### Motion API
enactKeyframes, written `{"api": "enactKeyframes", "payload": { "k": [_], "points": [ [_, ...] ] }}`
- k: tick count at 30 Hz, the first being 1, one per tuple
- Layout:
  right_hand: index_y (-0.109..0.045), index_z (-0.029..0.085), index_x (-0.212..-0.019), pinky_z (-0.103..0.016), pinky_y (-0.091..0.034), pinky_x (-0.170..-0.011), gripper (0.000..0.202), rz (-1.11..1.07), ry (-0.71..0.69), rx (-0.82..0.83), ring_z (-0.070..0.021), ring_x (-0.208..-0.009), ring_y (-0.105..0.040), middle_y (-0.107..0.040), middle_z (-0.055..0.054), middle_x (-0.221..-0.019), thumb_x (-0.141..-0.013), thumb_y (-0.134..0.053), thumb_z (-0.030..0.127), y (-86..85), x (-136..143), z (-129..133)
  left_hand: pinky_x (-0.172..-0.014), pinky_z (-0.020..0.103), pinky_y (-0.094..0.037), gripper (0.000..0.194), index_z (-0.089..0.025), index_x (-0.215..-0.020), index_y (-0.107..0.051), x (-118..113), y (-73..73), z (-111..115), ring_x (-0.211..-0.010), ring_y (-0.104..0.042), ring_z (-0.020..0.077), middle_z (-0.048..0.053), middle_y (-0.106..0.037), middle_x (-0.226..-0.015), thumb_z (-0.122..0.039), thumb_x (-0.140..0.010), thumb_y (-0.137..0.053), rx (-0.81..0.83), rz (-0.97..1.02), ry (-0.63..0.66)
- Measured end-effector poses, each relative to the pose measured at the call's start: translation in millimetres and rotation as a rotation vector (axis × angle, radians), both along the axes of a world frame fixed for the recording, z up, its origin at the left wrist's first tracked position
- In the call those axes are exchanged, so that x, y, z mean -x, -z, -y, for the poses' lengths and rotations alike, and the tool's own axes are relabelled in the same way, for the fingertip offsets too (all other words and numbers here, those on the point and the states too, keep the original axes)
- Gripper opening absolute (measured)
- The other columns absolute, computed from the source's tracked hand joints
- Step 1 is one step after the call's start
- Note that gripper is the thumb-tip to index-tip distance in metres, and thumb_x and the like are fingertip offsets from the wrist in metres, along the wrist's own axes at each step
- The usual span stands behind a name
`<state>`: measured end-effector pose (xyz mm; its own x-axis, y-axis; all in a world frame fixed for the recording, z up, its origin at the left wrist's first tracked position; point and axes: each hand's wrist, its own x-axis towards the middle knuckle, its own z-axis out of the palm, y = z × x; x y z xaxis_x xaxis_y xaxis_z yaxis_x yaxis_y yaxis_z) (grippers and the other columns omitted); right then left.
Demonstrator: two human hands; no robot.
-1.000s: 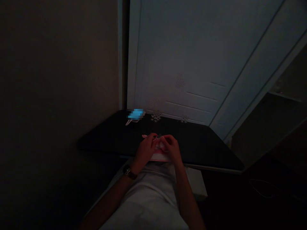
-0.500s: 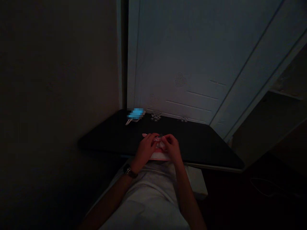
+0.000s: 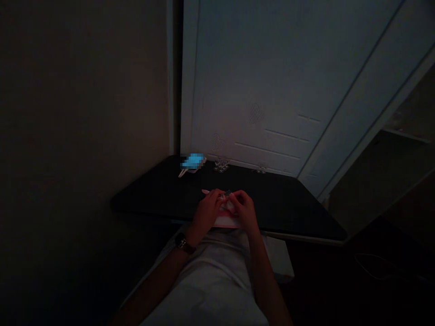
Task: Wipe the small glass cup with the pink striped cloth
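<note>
In dim light, my left hand (image 3: 207, 210) and my right hand (image 3: 245, 207) are close together at the near edge of the black tabletop. The fingertips of both are closed on a small, clear, shiny piece (image 3: 227, 194), too dark and small to name exactly. Below the fingers lies a flat pink and white item (image 3: 227, 221), partly covered by my hands. A pink tip (image 3: 205, 192) sticks out beyond my left fingers. A dark watch is on my left wrist.
On the black table (image 3: 152, 192), a phone-like device with a blurred blue screen (image 3: 193, 161) stands at the back left. Several small shiny pieces (image 3: 221, 165) lie along the back, with a few more (image 3: 261, 170) to their right. A pale door panel (image 3: 244, 81) rises behind.
My hands stay almost in the same place, with slight finger movement. The clear piece between them has tilted a little and shows more.
</note>
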<state>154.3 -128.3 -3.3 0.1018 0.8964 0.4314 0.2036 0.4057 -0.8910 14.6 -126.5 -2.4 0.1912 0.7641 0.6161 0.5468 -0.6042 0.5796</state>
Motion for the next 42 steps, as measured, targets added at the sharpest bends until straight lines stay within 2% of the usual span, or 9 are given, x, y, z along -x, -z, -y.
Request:
{"api": "enactKeyframes", "payload": {
  "k": [10,18,25,32,42],
  "points": [
    [-0.057,0.019,-0.078,-0.02,-0.04,-0.051,0.024,-0.051,-0.052,0.02,-0.0116,-0.061,-0.05,-0.056,0.001,-0.07,-0.076,-0.054,0.042,2.6,-1.6,0.0,-0.081,0.03,-0.043,0.018,-0.021,-0.094,-0.055,0.8,0.1,-1.4,-0.088,-0.055,0.0173,0.003,-0.059,-0.093,-0.025,-0.087,-0.039,-0.023,-0.053,-0.043],
    [-0.058,0.019,-0.077,-0.022,-0.041,-0.055,0.022,-0.008,0.002,-0.01,-0.0129,-0.064,-0.052,-0.059,0.0,-0.07,-0.076,-0.055,0.04,3.7,-1.9,-3.1,-0.081,0.03,-0.043,0.019,-0.02,-0.096,-0.055,-0.4,1.5,-2.5,-0.09,-0.056,0.0175,0.004,-0.061,-0.095,-0.027,-0.086,-0.041,-0.049,-0.021,-0.038],
    [-0.059,0.019,-0.076,-0.022,-0.041,-0.053,0.022,-0.001,0.059,-0.006,-0.013,-0.062,-0.052,-0.059,0.001,-0.068,-0.075,-0.055,0.041,5.7,-2.0,-3.7,-0.075,0.028,-0.046,0.026,-0.022,-0.107,-0.049,-1.1,2.5,-3.0,-0.083,-0.059,0.0162,0.003,-0.062,-0.091,-0.028,-0.082,-0.05,0.023,0.04,-0.04],
    [-0.058,0.019,-0.076,-0.022,-0.042,-0.053,0.023,-0.041,0.054,-0.01,-0.0128,-0.064,-0.052,-0.058,0.001,-0.07,-0.075,-0.055,0.042,2.5,-0.4,-0.1,-0.065,0.026,-0.044,0.009,-0.02,-0.088,-0.047,-1.2,-0.8,1.7,-0.072,-0.059,0.0159,0.001,-0.06,-0.081,-0.028,-0.082,-0.048,0.039,0.004,-0.103],
    [-0.058,0.019,-0.076,-0.021,-0.039,-0.048,0.024,-0.056,0.04,0.011,-0.0119,-0.058,-0.05,-0.057,0.001,-0.067,-0.074,-0.055,0.043,3.4,-0.8,-0.1,-0.059,0.024,-0.039,0.012,-0.021,-0.078,-0.046,0.7,0.2,0.6,-0.068,-0.056,0.0149,0.0,-0.058,-0.073,-0.031,-0.082,-0.048,0.064,-0.008,-0.082]
  ]
}}
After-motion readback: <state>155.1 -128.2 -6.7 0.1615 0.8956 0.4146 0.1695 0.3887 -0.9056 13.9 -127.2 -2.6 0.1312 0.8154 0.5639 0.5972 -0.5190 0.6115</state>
